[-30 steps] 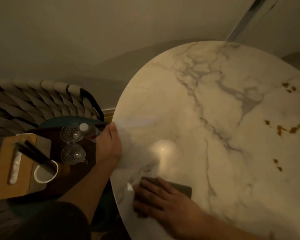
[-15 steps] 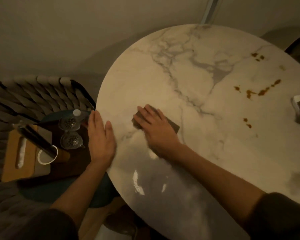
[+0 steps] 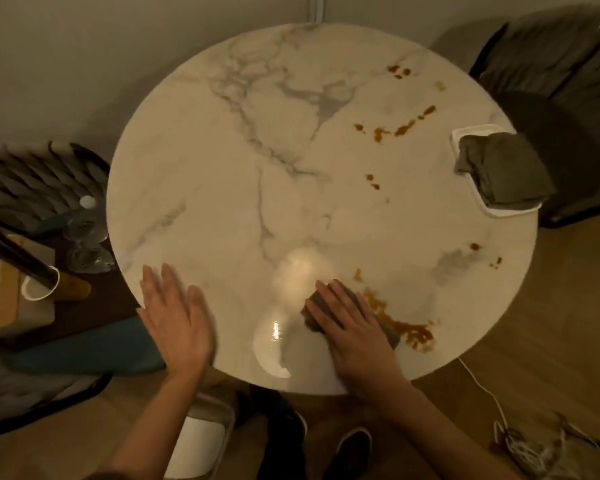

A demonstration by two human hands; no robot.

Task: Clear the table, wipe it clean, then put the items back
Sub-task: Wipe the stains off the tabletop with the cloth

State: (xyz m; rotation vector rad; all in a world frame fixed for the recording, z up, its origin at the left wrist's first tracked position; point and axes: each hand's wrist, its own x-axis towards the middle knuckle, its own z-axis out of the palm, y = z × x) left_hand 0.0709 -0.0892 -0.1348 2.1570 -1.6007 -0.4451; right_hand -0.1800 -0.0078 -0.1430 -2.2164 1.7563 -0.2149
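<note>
On my feed the desk is a round slab of glossy white marble with grey veins, and a lamp glare sits on the polish near its front edge. My left hand lies flat on the stone at the near left rim, fingers straight and close together, thumb out, holding nothing. My right hand is well apart from it, further right, with straight fingers pressed flat on a dark grey wiping cloth. The cloth is a soft-looking folded pad whose corners show past the fingertips and beside the hand's outer edge. Touching its right side is a smeared rust-brown stain that runs diagonally. Smaller brown spots dot the far right part of the marble. Right at the desk's right rim stands a white tray with rounded corners, and a crumpled olive-grey rag is heaped in it.

Left of the desk a chair with a woven strap back carries the cleared things. I see two clear patterned glasses just beside the marble edge. There is also a white-rimmed cup with dark sticks leaning in it, and a light wooden box. A dark padded chair stands at the far right. The floor is warm wood plank, and a thin white cable trails across it.
</note>
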